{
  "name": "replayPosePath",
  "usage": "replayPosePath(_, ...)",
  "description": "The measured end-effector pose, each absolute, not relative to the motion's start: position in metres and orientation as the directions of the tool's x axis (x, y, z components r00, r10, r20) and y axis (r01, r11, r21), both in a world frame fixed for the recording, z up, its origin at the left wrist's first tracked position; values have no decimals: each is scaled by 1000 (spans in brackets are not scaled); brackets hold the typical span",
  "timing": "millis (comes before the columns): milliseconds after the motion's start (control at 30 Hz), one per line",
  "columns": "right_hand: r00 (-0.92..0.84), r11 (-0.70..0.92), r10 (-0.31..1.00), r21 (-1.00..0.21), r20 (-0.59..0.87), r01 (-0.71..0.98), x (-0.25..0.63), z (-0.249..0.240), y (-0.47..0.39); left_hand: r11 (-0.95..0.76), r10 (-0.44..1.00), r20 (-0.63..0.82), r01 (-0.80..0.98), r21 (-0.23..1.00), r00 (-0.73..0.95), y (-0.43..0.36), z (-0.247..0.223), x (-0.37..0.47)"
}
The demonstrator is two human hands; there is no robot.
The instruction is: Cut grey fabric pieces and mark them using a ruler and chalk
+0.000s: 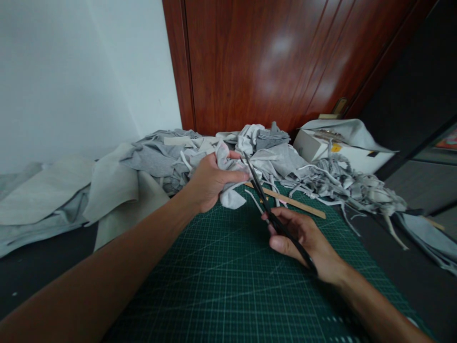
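Note:
My left hand (210,181) pinches a piece of pale grey fabric (233,198) above the far part of the green cutting mat (221,267). A loose end of the fabric hangs below the fingers. Black scissors (262,195) are in my right hand (300,236), pointing up and to the left. Their blade tips reach the fabric beside my left fingertips; whether they touch it I cannot make out. A thin light strip (253,199) shows beside the blades. Behind the scissors, a wooden ruler (293,202) lies slantwise on the mat.
Grey fabric pieces (157,157) are heaped along the back. Pale sheets of cloth (114,178) spread at the left. Tangled grey strips (353,183) lie at the right, before a white box (314,145). A reddish wooden door (264,66) stands behind.

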State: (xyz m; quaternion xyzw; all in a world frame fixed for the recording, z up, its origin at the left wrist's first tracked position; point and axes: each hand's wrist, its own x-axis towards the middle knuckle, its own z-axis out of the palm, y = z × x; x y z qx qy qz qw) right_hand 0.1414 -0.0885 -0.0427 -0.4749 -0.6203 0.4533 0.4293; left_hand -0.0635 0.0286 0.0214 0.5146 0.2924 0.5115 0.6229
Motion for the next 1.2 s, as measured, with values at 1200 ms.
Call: replayPosePath(1200,-128,49,992,-980,25,192,139,-38,-89,-51,936,154,-309,950,318,27,25,-68)
